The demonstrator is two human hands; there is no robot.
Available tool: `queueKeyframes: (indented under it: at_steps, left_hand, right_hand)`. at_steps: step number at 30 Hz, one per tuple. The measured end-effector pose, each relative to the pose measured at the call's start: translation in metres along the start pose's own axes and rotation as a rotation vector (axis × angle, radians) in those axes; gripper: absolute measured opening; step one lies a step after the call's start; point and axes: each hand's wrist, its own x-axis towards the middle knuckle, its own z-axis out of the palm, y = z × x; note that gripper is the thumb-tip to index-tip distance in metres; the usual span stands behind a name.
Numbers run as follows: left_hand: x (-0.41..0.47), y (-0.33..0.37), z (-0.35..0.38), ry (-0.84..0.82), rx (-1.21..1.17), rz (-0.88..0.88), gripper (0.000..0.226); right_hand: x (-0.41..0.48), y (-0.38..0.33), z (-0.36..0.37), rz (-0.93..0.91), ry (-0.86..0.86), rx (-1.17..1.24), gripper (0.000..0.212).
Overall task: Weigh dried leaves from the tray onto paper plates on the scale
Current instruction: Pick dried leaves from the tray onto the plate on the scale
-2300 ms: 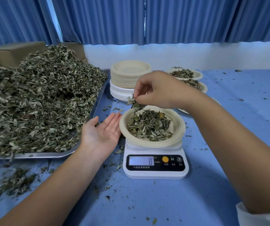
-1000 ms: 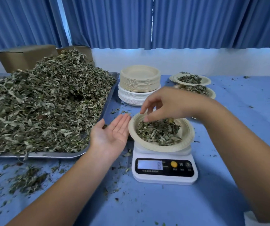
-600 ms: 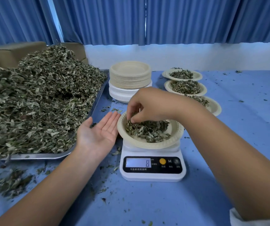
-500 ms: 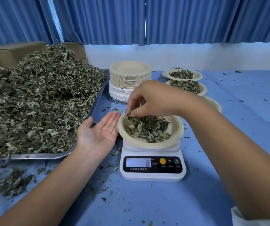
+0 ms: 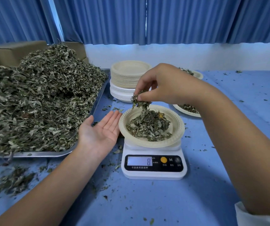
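A white scale (image 5: 153, 165) stands in the middle of the blue table, its display reading 8. On it sits a paper plate (image 5: 176, 129) holding a small heap of dried leaves (image 5: 149, 126). My right hand (image 5: 162, 85) hovers above the plate's far left rim and pinches a tuft of leaves (image 5: 139, 101) that hangs down toward the heap. My left hand (image 5: 100, 132) lies palm up with straight fingers beside the plate's left rim, holding nothing. A metal tray (image 5: 38, 154) at the left carries a big mound of dried leaves (image 5: 38, 101).
A stack of paper plates (image 5: 129, 77) stands behind the scale. Filled plates (image 5: 188, 110) lie to the right behind my right arm. Cardboard boxes (image 5: 15, 51) sit behind the tray. Leaf crumbs (image 5: 13, 180) litter the table at front left.
My right hand dipped into the plate's heap, then rose with a pinch of leaves lifted above the plate. My left hand stayed palm up beside the plate; the reading stays at 8.
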Motion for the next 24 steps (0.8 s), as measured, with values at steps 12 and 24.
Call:
queueKeyframes:
  at_steps: [12, 24]
  left_hand:
    - [0.002, 0.0, -0.002, -0.003, 0.005, 0.001, 0.056]
    - [0.009, -0.002, -0.003, 0.008, 0.016, -0.02, 0.049]
  right_hand:
    - [0.003, 0.003, 0.005, -0.004, 0.008, 0.023, 0.007]
    - [0.013, 0.009, 0.036, 0.045, 0.147, 0.014, 0.005]
